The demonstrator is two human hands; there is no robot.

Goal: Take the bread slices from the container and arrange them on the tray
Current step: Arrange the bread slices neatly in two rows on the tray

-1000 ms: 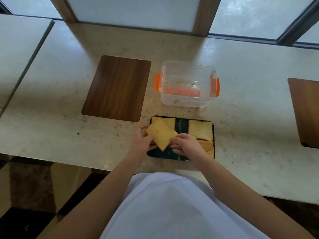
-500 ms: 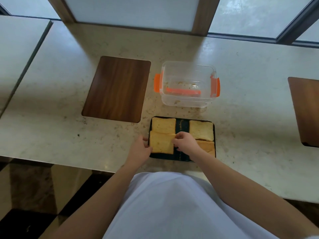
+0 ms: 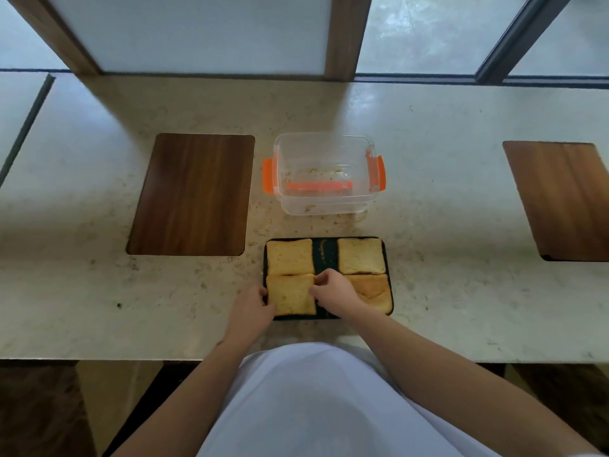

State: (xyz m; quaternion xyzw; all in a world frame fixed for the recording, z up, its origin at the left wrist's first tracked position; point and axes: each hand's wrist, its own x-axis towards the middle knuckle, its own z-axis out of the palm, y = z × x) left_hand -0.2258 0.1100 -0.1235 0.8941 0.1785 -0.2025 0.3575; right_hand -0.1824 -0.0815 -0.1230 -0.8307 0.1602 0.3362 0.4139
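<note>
A dark rectangular tray (image 3: 324,255) lies near the counter's front edge with several bread slices on it. The near-left slice (image 3: 291,296) lies flat, with my left hand (image 3: 252,310) at its left edge and my right hand (image 3: 333,291) pinching its right edge. The far-left slice (image 3: 289,257) and far-right slice (image 3: 361,255) lie flat. My right hand partly covers the near-right slice (image 3: 374,291). Behind the tray stands the clear container (image 3: 326,174) with orange clips, holding only crumbs.
A dark wooden inlay (image 3: 192,194) sits in the counter left of the container. Another wooden inlay (image 3: 566,199) lies at the far right. The stone counter (image 3: 99,291) ends just in front of my body; windows run along its far side.
The slice that both hands held tilted above the tray a second ago now lies flat in the near-left spot. Both hands still touch its edges.
</note>
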